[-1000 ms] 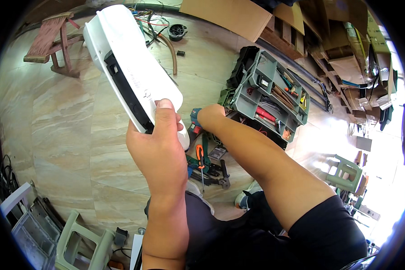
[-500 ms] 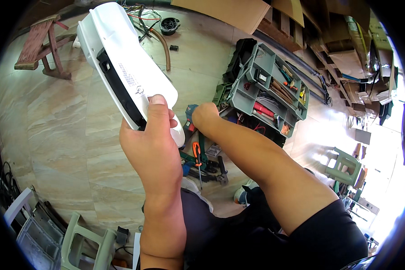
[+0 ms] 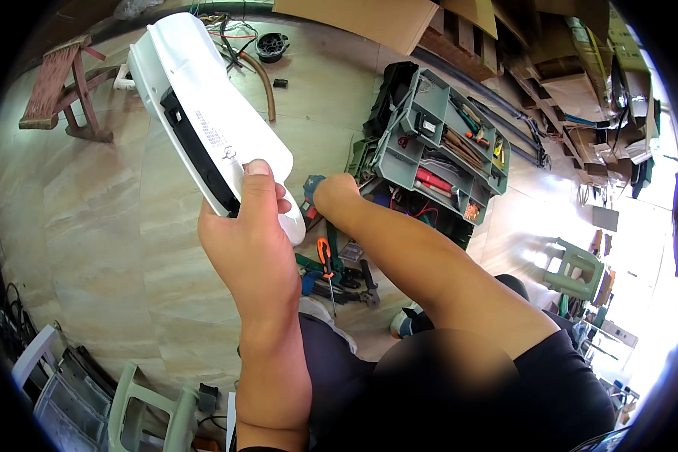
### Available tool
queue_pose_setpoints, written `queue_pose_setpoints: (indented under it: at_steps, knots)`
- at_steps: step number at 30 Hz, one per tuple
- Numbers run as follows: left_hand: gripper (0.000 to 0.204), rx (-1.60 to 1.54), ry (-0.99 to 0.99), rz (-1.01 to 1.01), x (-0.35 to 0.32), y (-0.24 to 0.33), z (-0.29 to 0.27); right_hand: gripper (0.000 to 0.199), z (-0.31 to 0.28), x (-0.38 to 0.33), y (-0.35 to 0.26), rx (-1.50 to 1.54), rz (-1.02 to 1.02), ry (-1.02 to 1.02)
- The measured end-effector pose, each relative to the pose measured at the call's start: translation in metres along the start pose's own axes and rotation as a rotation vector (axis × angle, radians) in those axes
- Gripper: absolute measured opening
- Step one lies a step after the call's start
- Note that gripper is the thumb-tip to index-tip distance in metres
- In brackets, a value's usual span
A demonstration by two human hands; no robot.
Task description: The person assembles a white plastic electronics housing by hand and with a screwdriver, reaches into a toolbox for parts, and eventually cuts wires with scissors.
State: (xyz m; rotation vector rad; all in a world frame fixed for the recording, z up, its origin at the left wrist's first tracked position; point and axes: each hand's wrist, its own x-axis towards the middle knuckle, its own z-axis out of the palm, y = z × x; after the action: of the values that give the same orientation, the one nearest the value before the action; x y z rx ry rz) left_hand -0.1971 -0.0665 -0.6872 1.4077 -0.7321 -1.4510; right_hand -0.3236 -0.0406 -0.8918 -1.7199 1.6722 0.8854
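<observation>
In my left hand (image 3: 252,233) is a long white plastic appliance (image 3: 218,113), broad at its far end, with a black strip along one side. My thumb presses on its printed face and the fingers wrap behind it. My right hand (image 3: 337,194) is closed at a blue-and-red tool (image 3: 311,197), mostly hidden by the hand and the white appliance, its exact kind unclear. Below the right hand, an orange-and-black screwdriver (image 3: 325,256) lies among other hand tools, with a dark hammer-like tool (image 3: 369,285) beside it.
An open grey-green toolbox (image 3: 407,167) with tools in its trays stands right of my right hand. Pale green stools (image 3: 572,270) sit at right and lower left. A reddish wooden stool (image 3: 64,87), wires and a brown hose (image 3: 262,83) lie farther off. Cardboard (image 3: 361,19) lines the back.
The view has shifted slightly, so the floor items sit a little farther left. Both hands keep nearly the same pose, and the white appliance stays in the left hand.
</observation>
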Motion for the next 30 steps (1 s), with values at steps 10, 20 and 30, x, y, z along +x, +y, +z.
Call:
queue_pose_setpoints:
  at_steps: [10,20,30]
  knots:
    - [0.029,0.01,0.017,-0.017,0.006,-0.002,0.004,0.019,-0.009,-0.006,0.0,0.061,0.013,0.007]
    - [0.03,0.025,0.037,-0.02,0.005,-0.003,0.0,0.018,0.012,-0.03,0.019,0.194,0.064,0.044]
    - [0.031,0.085,0.034,0.024,-0.001,-0.002,0.005,0.02,0.009,-0.029,0.016,0.312,0.134,-0.009]
